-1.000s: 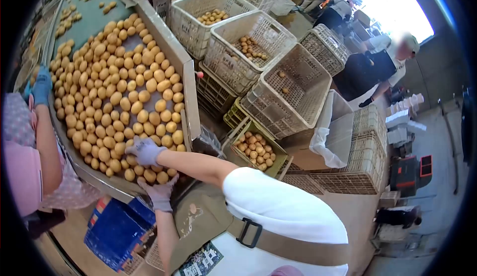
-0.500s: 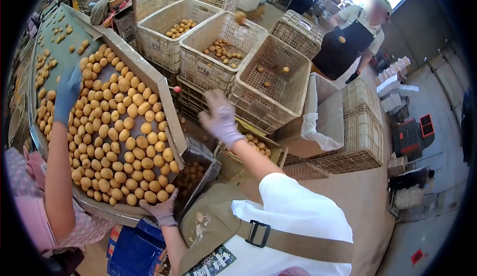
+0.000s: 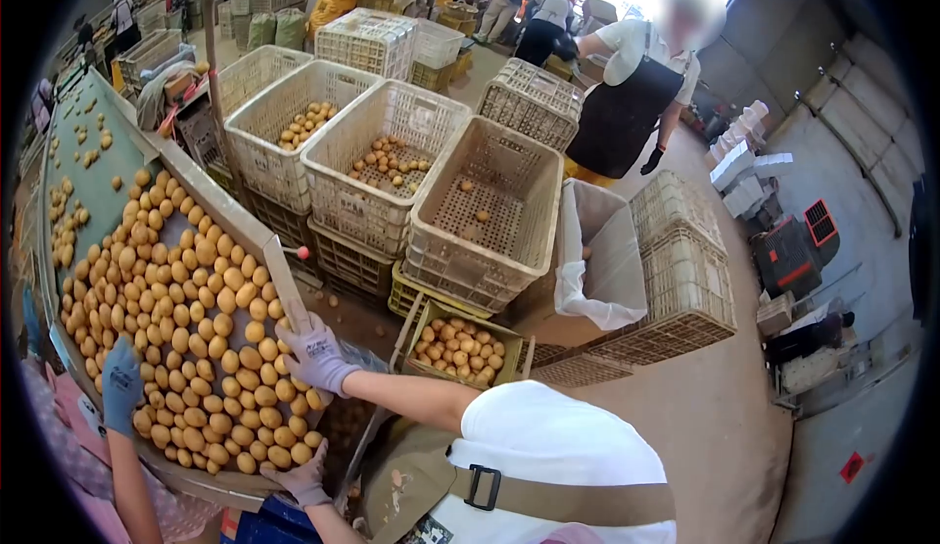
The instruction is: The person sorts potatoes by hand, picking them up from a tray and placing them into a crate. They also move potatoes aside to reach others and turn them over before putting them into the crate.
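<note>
Many yellow-brown, potato-like rounds [image 3: 220, 324] cover the sloping metal-edged sorting table [image 3: 257, 226]. My right hand [image 3: 321, 356], in a pale lavender glove, is at the table's right edge. Its fingers are apart and touch the outer rounds. Lower down, my left hand [image 3: 300, 477], in a similar glove, rests at the near rim beside the lowest rounds with its fingers loosely spread. I see nothing held in either hand. A co-worker's blue-gloved hand [image 3: 121, 387] touches the rounds at the left.
Plastic crates [image 3: 480, 250] holding some rounds stand beyond the table. A fuller small crate [image 3: 458, 350] sits beside my right forearm. A lined carton [image 3: 602, 289] is farther right. A person in a dark apron [image 3: 627, 103] stands behind the crates. A green belt [image 3: 83, 142] carries more rounds.
My right hand has moved from near the crates back to the table edge. A round in the air above the crates is gone from view. The co-worker's blue-gloved hand has moved lower. My view has shifted.
</note>
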Tool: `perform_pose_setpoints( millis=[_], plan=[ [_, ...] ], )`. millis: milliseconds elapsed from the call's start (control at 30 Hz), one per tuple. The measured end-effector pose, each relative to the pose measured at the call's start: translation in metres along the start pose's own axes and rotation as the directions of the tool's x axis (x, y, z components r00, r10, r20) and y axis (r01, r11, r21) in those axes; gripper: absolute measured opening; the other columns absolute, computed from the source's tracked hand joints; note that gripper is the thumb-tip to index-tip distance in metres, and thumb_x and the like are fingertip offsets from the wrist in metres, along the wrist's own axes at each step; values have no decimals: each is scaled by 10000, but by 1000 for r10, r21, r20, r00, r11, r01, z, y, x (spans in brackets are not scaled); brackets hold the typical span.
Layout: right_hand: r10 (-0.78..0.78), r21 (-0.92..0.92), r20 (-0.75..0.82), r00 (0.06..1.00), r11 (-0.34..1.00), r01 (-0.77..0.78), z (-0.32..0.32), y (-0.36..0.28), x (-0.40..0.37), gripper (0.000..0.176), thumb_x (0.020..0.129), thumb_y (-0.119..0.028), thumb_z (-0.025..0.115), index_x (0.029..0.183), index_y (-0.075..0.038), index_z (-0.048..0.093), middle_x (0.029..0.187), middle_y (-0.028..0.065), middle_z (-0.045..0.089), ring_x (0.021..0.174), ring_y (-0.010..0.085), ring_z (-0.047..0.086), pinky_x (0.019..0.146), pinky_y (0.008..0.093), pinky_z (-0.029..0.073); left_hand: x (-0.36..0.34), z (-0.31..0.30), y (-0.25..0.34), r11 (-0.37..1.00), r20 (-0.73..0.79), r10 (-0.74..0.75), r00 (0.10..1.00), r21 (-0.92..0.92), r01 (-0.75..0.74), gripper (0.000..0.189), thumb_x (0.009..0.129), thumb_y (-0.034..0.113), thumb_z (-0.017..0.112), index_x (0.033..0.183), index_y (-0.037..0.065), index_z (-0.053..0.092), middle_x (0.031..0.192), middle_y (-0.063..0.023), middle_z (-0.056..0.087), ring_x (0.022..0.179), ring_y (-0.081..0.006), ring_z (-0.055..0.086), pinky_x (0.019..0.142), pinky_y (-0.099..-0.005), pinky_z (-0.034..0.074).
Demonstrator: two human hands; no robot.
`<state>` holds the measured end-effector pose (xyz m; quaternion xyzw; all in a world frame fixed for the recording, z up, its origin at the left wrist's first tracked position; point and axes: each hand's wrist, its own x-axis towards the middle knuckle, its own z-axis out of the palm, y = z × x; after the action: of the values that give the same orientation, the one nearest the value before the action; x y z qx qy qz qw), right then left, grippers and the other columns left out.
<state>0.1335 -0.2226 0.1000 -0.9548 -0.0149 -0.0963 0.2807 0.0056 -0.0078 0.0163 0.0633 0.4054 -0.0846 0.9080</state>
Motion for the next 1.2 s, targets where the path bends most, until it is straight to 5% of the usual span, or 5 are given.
perform_pose_setpoints(
  millis=[200, 667, 1033, 1200],
  plan=[
    [2, 58, 13, 1000, 998, -3, 2, 1, -1, 568, 826, -269, 701, 1367, -134, 594, 1641, 245, 192, 1367, 468, 372, 1058, 531, 399, 34, -42, 9, 999, 83, -7, 997, -43, 11, 1145, 727, 855, 626, 1603, 205, 276, 1682, -85, 171, 1483, -442, 205, 1124, -782, 196],
    [-2, -15, -86, 996, 1000, 0, -6, -8, -3, 399, 801, -216, 715, 1180, -142, 614, 1595, 218, 315, 1211, 389, 492, 968, 510, 454, 25, -27, 1, 996, 65, -7, 998, -88, 13, 1087, 695, 828, 679, 1561, 250, 370, 1659, -10, 259, 1478, -373, 237, 1107, -776, 212],
    [5, 58, -49, 999, 998, -2, -5, -2, -3, 405, 803, -217, 711, 1194, -151, 629, 1592, 217, 301, 1249, 420, 464, 994, 498, 444, 23, -26, 1, 1000, 80, 2, 997, 1, -2, 1150, 694, 876, 634, 1589, 229, 312, 1654, -58, 265, 1443, -413, 294, 1101, -758, 270],
    [-12, 131, -65, 998, 991, 21, -1, 5, 2, 462, 785, -179, 706, 1239, -131, 639, 1612, 216, 257, 1250, 422, 459, 1024, 499, 427, 30, -37, 1, 998, 205, 25, 978, 48, -36, 1178, 694, 874, 648, 1594, 212, 278, 1659, -69, 247, 1455, -430, 265, 1125, -742, 262]
  ],
)
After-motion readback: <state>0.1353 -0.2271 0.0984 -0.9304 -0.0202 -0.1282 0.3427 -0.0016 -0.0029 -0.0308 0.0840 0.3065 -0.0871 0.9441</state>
